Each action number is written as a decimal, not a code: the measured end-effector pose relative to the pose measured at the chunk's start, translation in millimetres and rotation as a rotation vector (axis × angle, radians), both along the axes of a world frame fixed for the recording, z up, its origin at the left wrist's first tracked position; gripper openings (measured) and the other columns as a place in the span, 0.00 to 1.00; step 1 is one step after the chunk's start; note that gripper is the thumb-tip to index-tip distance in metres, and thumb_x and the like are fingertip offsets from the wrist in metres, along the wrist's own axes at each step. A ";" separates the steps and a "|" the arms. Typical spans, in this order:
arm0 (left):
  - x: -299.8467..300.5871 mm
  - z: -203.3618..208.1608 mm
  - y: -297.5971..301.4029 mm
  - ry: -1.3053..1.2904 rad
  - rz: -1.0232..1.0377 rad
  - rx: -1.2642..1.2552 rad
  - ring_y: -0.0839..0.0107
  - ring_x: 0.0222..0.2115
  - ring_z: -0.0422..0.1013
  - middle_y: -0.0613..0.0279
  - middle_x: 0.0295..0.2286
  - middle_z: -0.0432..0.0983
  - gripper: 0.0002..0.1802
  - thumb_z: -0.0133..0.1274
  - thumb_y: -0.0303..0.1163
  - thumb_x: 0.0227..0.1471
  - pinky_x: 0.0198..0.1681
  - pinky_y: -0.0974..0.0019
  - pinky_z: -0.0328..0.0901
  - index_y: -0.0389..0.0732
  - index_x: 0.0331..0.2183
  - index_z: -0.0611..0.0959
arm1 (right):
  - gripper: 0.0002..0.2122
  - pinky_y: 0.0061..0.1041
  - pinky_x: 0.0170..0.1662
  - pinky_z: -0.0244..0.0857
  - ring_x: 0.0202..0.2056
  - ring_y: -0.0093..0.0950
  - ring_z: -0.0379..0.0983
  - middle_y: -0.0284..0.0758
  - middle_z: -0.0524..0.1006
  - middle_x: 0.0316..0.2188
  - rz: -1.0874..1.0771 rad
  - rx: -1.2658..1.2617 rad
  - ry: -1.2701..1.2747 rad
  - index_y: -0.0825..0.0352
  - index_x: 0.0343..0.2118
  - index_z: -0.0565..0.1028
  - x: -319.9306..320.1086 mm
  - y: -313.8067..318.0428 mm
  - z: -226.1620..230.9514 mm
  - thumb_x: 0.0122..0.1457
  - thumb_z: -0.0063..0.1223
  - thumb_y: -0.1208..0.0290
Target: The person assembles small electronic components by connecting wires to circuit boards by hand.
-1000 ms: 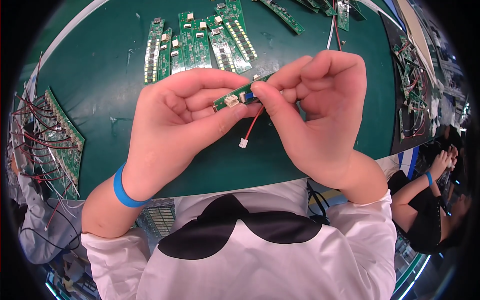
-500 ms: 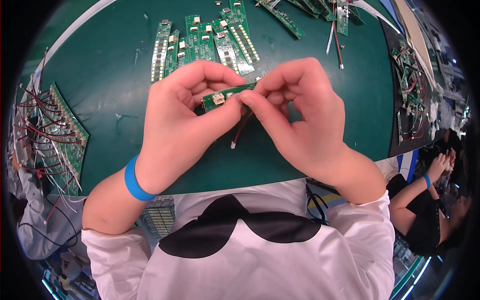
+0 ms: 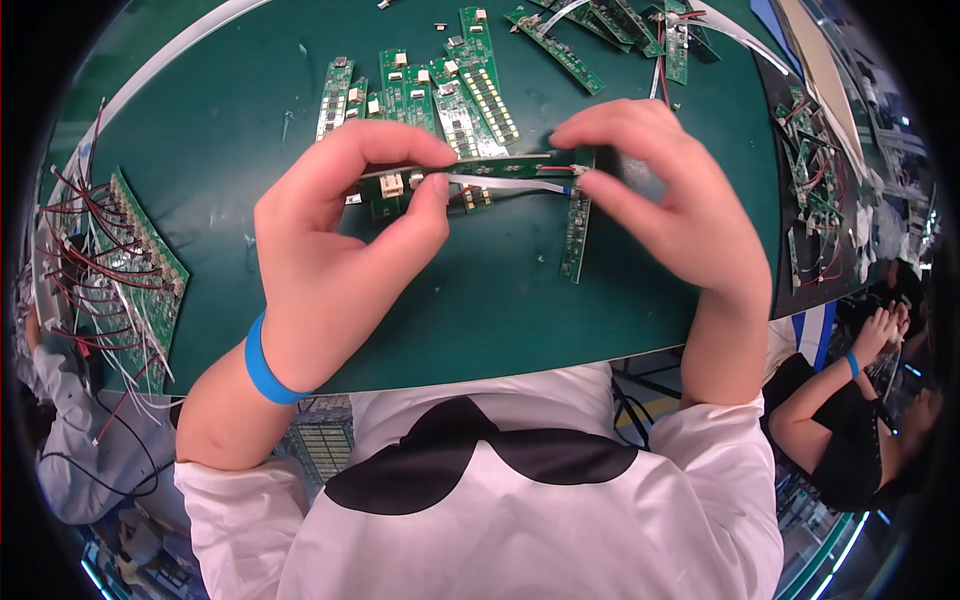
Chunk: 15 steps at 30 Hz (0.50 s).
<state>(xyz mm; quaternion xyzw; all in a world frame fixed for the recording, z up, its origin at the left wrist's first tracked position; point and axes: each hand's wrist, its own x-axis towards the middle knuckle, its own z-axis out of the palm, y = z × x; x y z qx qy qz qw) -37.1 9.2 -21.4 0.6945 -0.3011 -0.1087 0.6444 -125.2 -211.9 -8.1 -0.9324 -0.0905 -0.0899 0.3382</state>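
Note:
My left hand (image 3: 340, 210) pinches a long green circuit board (image 3: 500, 167) between thumb and fingers, near its end with a white connector (image 3: 391, 185). From this board a flat white ribbon cable (image 3: 510, 183) runs right to a second, narrow circuit board (image 3: 575, 235), which hangs downward above the table. My right hand (image 3: 660, 190) has its thumb and fingertips around that narrow board's upper end, where red and white wires also meet it. The fingers' far side is partly hidden.
Several circuit boards (image 3: 485, 100) lie on the green tabletop (image 3: 480, 330) beyond my hands, with more boards (image 3: 560, 55) at the far right. A wired board panel (image 3: 140, 270) lies left. Boards with wires (image 3: 810, 170) rest on a black mat at right. Other people sit at both sides.
My hands have moved apart, the right one going right. The ribbon cable and the narrow hanging board now show between them. The long board has tipped nearly edge-on.

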 end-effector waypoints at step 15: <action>2.9 -0.7 2.7 -0.179 0.065 0.031 0.74 0.25 0.71 0.62 0.24 0.74 0.09 0.53 0.17 0.36 0.32 0.74 0.66 0.34 0.27 0.77 | 0.03 0.23 0.36 0.62 0.31 0.26 0.69 0.35 0.72 0.27 -0.270 0.317 0.092 0.71 0.27 0.70 4.3 10.1 -4.5 0.50 0.50 0.79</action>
